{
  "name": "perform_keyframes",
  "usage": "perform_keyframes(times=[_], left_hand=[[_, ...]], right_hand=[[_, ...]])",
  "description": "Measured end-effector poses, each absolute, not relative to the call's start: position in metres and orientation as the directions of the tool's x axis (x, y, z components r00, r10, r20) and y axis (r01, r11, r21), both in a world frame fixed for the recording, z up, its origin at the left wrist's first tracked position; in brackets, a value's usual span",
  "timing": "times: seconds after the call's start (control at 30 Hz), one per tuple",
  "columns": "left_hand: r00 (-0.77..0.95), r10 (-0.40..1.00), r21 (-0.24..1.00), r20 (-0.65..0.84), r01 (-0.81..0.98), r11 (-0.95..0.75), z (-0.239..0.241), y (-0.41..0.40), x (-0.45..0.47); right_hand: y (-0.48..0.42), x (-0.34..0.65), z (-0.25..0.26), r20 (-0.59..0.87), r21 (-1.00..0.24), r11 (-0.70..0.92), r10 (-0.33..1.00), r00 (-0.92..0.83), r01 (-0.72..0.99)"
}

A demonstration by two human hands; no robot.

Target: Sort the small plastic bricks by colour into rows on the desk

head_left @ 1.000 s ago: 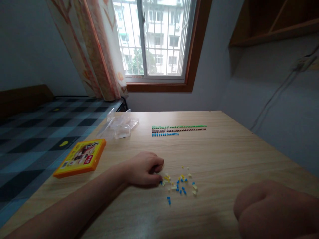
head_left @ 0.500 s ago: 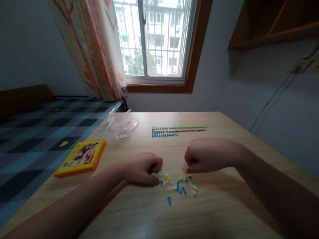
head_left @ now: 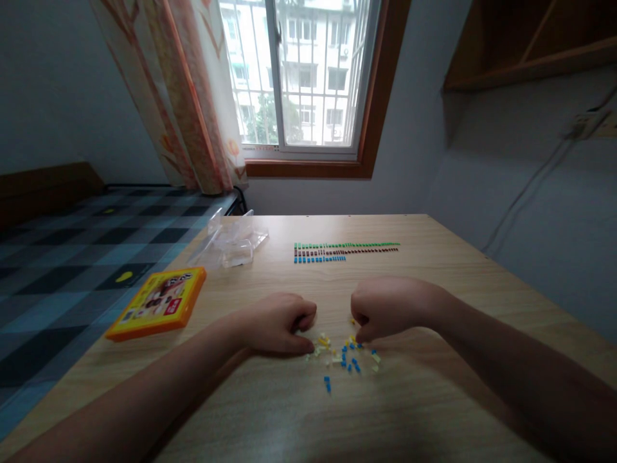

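Note:
Small loose building bricks in blue, yellow and cream point(head_left: 344, 357) lie scattered on the wooden table point(head_left: 270, 411) between my hands. My left hand point(head_left: 282, 323) rests at the left side of the pile, its fingers curled and its thumb stretched apart from them, the thumb tip touching the cream bricks. On the other side, my right hand point(head_left: 385, 310) is closed, fingertips down at the upper right edge of the pile beside the yellow and blue bricks. Whatever is between those fingertips is hidden. A pair of blue bricks point(head_left: 328, 384) lies apart, nearer to me.
Farther back, small bricks stand in rows: green point(head_left: 347, 245), brown point(head_left: 347, 253) and blue point(head_left: 318, 260). Clear plastic packaging point(head_left: 236, 247) sits at the back left, with a yellow-orange box point(head_left: 159, 302) in front of it. A bed point(head_left: 72, 257) adjoins the left side.
My right hand has moved slightly left and down onto the pile's edge, where an orange-brown brick no longer shows. My left thumb has shifted a little right, covering a blue brick.

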State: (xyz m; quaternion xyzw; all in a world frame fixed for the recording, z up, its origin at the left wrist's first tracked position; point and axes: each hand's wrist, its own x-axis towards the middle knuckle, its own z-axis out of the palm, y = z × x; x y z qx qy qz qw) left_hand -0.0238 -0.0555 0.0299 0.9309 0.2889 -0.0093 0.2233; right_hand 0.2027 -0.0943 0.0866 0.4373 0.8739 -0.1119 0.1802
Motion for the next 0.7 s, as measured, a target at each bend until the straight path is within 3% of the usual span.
perform_keyframes(times=[0.4, 0.7], left_hand=[[0.832, 0.535, 0.505, -0.143, 0.527, -0.684, 0.027, -0.052, -0.028], [0.831, 0.545, 0.465, -0.115, 0.53, -0.709, 0.026, -0.053, -0.025]], right_hand=[[-0.097, 0.192, 0.076, -0.398, -0.096, 0.628, 0.687, -0.608, 0.772], [-0.093, 0.192, 0.066, -0.373, -0.117, 0.617, 0.699, -0.61, 0.778]])
